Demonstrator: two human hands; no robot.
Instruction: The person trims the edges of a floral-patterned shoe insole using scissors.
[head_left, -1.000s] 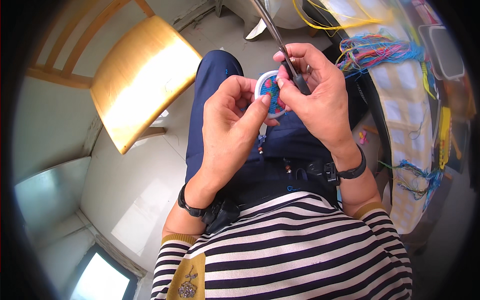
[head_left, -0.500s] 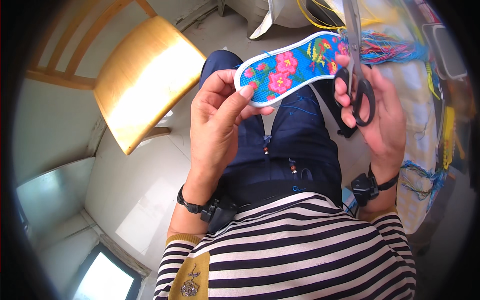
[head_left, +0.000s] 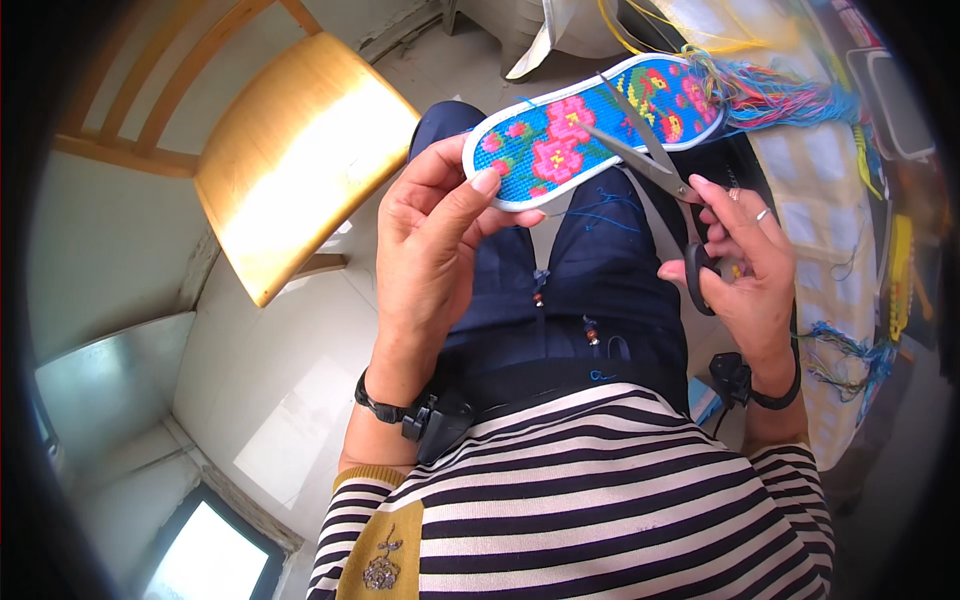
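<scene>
Between its thumb and fingers my left hand (head_left: 430,210) grips the rounded near end of an embroidered insole (head_left: 520,165), blue with pink flowers and a white edge. My right hand (head_left: 750,260) has its fingers in the black handles of a pair of scissors (head_left: 645,155). The blades are spread apart and lie across the insole in this view; whether they touch it I cannot tell. Loose blue thread (head_left: 605,212) hangs below the insole, over my dark trousers. Beyond the insole's far end lies a bundle of coloured embroidery threads (head_left: 780,90).
A wooden chair (head_left: 300,150) stands on the left. On the right is a surface with a checked cloth (head_left: 820,220), holding another tangle of threads (head_left: 845,360) and a yellow object (head_left: 900,280). Yellow cord (head_left: 640,40) lies at the far side.
The scissors have swung from pointing upward to pointing left over the insole, and their blades have opened. My right hand has turned and lowered slightly. My left hand keeps its hold.
</scene>
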